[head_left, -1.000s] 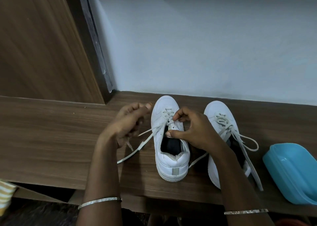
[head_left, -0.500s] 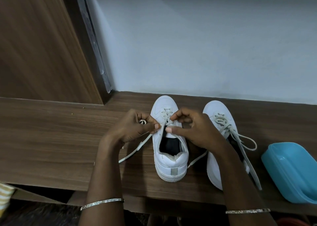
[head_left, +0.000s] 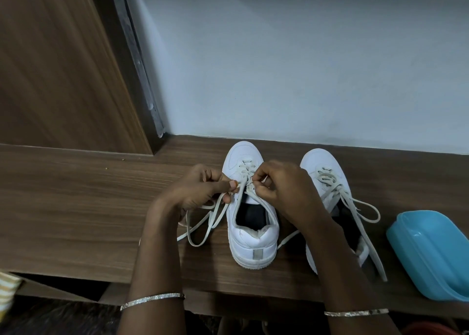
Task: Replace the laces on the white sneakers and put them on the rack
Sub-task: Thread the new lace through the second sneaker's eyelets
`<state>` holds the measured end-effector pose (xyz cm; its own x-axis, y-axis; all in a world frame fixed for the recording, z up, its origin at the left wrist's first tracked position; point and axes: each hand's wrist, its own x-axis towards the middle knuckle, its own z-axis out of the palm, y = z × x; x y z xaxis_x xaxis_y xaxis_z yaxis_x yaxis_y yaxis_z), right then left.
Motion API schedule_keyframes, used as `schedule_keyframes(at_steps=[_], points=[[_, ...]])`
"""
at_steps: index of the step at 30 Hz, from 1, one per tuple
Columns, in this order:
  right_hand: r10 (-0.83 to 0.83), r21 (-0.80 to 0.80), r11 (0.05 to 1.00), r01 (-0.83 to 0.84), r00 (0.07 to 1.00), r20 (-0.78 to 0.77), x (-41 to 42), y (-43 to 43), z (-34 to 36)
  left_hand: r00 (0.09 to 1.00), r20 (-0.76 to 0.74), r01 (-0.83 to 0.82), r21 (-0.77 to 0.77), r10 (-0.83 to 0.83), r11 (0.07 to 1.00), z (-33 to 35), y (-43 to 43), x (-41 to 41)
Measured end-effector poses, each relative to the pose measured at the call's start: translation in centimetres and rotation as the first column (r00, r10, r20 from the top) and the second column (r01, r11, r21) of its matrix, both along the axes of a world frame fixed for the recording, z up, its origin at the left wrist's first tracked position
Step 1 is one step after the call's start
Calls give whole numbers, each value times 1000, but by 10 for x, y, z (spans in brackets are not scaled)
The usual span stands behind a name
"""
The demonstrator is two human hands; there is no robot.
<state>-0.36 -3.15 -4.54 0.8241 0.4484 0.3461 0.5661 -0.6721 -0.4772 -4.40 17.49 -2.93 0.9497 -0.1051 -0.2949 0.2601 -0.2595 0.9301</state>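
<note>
Our left hand (head_left: 200,190) and right hand (head_left: 281,184) each pinch the lace (head_left: 215,215) at the upper eyelets of 1 sneaker (head_left: 253,240) standing on the wooden shelf (head_left: 76,207), where we risk an uneven tug leaving the 2 ends lopsided or sliding it toward the edge.

Brown wooden shelf (head_left: 76,207) running wide across bottom. Pale wall (head_left: 304,68) standing behind shelf, filling most of view. Tall wood panel (head_left: 50,68) rising at shelf's back left. Dark strip (head_left: 137,62) running down between panel and wall to shelf. Blue plastic tub (head_left: 431,253) sitting on shelf's right end. Dark floor (head_left: 63,317) showing below shelf's front edge.
</note>
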Motion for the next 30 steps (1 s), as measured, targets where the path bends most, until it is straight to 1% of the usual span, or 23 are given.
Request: schedule_keyframes(at_steps=[3,5,7,9,11,13,16,22,24,26,27,30], points=[[-36,5,999,36,993,112,-4,5,-5,999,-6,33,-2,-33,999,0,1,-1],[-53,20,998,51,988,145,-5,7,-6,997,-12,70,4,-70,998,-1,3,0],[-52,24,998,50,995,90,-4,4,-3,994,-24,104,7,-104,995,-1,5,-1],[-23,52,998,24,999,-27,-2,-1,3,990,-33,135,-12,-136,991,-1,6,-1],[3,74,997,5,994,-108,0,-7,6,986,-41,159,-20,-160,987,0,6,-2],[5,72,997,5,990,-144,1,-10,6,985,-49,163,-12,-164,987,0,6,-2],[-15,83,996,32,981,-194,0,-12,7,990,-68,121,-5,-121,993,-4,8,-1],[-5,165,985,49,966,-259,-2,-14,9,990,-98,105,-9,-106,994,-12,17,-2],[-11,174,983,60,963,-268,-1,-13,9,997,-74,37,-10,-38,999,-13,19,-1],[-38,189,978,87,968,-249,0,-12,7,998,12,-54,-3,54,999,-15,19,1],[-59,196,975,106,971,-230,1,-12,6,995,63,-72,7,71,997,-15,18,3],[-81,216,968,123,978,-195,2,-8,3,991,132,-32,57,25,998,-16,12,7]])
